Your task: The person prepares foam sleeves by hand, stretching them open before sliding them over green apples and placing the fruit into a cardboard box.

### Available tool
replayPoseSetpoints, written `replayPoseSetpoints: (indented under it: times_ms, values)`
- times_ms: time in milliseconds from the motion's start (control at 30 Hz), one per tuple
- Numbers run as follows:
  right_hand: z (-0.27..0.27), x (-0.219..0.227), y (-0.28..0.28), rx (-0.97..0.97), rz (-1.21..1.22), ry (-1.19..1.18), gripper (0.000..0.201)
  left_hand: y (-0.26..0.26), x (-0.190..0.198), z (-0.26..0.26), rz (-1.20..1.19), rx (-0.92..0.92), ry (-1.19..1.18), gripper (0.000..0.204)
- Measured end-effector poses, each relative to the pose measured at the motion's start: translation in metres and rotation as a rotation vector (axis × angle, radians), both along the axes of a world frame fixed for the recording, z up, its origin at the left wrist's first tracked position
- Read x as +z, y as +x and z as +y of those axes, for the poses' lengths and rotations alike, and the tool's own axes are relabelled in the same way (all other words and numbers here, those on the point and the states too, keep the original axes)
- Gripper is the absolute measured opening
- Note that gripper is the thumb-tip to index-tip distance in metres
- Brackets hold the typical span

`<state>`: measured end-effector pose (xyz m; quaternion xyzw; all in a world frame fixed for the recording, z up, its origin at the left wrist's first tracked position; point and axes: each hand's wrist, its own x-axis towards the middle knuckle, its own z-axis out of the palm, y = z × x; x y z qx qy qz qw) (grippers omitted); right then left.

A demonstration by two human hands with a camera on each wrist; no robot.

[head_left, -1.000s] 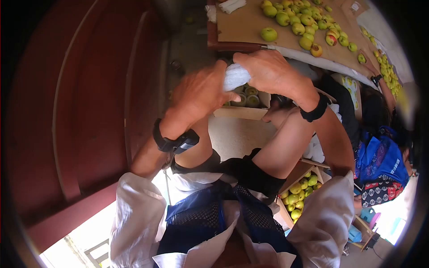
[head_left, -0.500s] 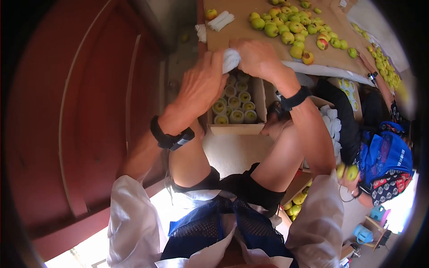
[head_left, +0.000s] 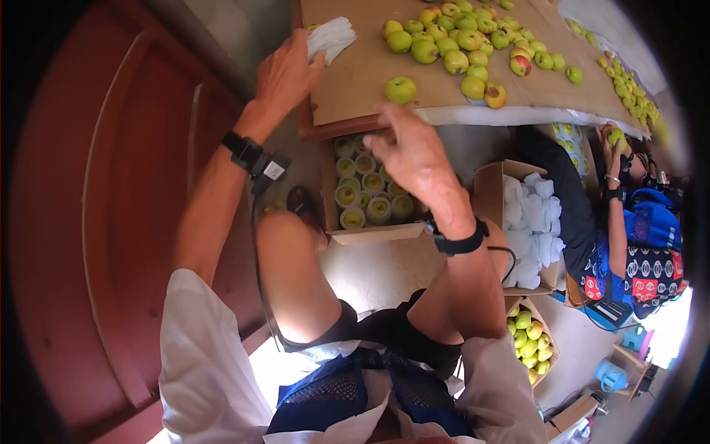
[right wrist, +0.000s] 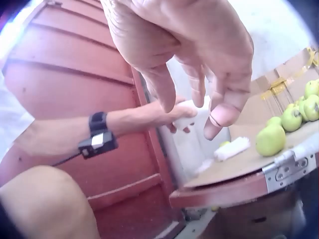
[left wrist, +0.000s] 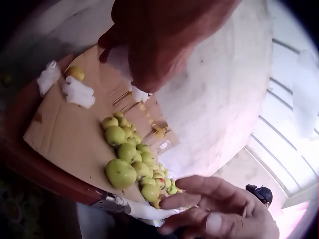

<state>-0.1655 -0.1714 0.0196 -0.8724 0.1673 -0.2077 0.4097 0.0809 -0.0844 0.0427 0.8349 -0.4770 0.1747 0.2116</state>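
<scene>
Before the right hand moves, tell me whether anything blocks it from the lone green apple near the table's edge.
Nothing visible does. In the head view, the right hand is open near the table's edge, the lone green apple sits just beyond on cardboard, and the other apples lie farther off.

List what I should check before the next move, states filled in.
1. Left hand holding a white foam sleeve: ok.
2. Sleeve's mouth open: cannot tell; fingers cover much of it.
3. Apple in right hand: not ok; the hand is empty.
4. Lone apple near that hand, apart from the pile: ok.
5. Room in the box below: cannot tell; partly hidden.
</scene>
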Motion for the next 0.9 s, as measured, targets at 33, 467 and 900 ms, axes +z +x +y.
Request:
replayPoseSetpoints:
  times_ms: [33, 467, 900]
  values:
    - [0.004, -0.004, -0.001, 0.026, 0.080, 0.032, 0.043, 0.006, -0.005, -0.011, 0.004, 0.009, 0.035, 0.043]
    - [0.001, -0.006, -0.019, 0.270, 0.252, -0.068, 0.033, 0.071, -0.110, -0.109, -0.408, 0.112, 0.147, 0.048]
    - [0.007, -0.010, -0.020, 0.295, 0.235, -0.089, 0.031, 0.064, -0.116, -0.100, -0.229, 0.198, 0.250, 0.072]
